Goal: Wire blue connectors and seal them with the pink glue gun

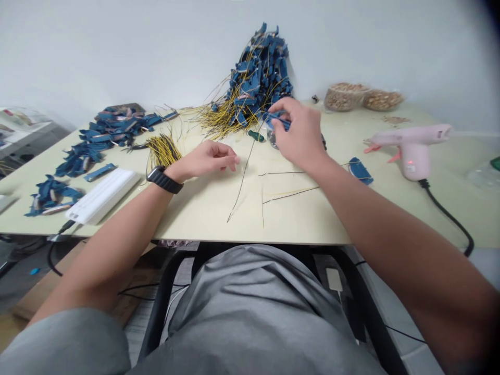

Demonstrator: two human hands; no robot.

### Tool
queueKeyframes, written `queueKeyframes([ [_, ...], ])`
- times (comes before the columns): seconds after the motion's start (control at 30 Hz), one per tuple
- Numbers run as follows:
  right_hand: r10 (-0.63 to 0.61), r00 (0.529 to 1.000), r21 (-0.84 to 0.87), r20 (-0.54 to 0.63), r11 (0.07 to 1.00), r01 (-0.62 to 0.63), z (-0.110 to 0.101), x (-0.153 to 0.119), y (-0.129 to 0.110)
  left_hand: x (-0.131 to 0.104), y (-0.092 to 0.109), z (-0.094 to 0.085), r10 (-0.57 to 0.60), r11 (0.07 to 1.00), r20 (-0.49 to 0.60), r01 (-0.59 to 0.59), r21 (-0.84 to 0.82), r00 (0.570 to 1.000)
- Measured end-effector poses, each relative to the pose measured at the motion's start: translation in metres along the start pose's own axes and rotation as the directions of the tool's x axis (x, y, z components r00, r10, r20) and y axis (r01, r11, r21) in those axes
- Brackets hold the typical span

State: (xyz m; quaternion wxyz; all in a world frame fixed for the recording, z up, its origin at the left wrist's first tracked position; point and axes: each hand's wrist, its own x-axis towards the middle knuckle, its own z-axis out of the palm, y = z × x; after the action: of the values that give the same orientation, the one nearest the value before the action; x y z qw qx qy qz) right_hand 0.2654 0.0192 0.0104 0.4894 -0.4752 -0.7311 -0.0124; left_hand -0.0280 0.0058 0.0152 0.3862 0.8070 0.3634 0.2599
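Note:
My right hand (299, 133) is closed on a small blue-wrapped piece (282, 122), pinched between thumb and fingers at the foot of a tall heap. A thin black wire (242, 182) slants down from near that piece to the tabletop. Just left of this wire, my left hand (213, 160) hovers low with its fingers curled together, and nothing shows in it. Beneath my right forearm lie black and yellow wires (289, 195), and a blue piece (360, 172) rests beyond it. A dark round object (272, 138) is partly hidden by my right hand.
Blue wired pieces form a heap (260, 73) against the wall. More blue pieces (113, 127) and a yellow wire bundle (163, 150) lie left, behind a white box (104, 197). A pink glue gun (414, 148) with a cord stands right, near bags of pale bits (346, 98).

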Motion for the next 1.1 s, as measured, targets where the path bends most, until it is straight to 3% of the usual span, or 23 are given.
queueKeyframes([
  [0.1,-0.009,0.996,0.018,0.088,1.000,0.007,0.011,-0.008,-0.015,0.004,0.002,0.013,0.017,0.994,-0.118,-0.028,-0.101,0.993],
  [0.23,-0.052,0.989,0.042,0.140,0.998,0.047,0.022,-0.017,-0.032,0.008,0.004,0.027,-0.048,0.950,-0.159,-0.004,-0.312,0.986],
  [0.47,-0.044,0.979,0.022,0.201,0.999,0.040,0.025,-0.025,-0.044,0.011,0.005,0.034,-0.095,0.932,-0.259,-0.006,-0.362,0.961],
  [0.77,-0.033,0.980,0.039,0.198,0.999,0.026,0.022,-0.022,-0.026,0.010,0.001,0.027,-0.104,0.910,-0.178,0.022,-0.414,0.978],
  [1.1,-0.066,0.985,0.038,0.160,0.997,0.060,0.019,-0.016,-0.007,0.007,-0.005,0.013,-0.068,0.948,-0.007,0.063,-0.312,0.998],
])
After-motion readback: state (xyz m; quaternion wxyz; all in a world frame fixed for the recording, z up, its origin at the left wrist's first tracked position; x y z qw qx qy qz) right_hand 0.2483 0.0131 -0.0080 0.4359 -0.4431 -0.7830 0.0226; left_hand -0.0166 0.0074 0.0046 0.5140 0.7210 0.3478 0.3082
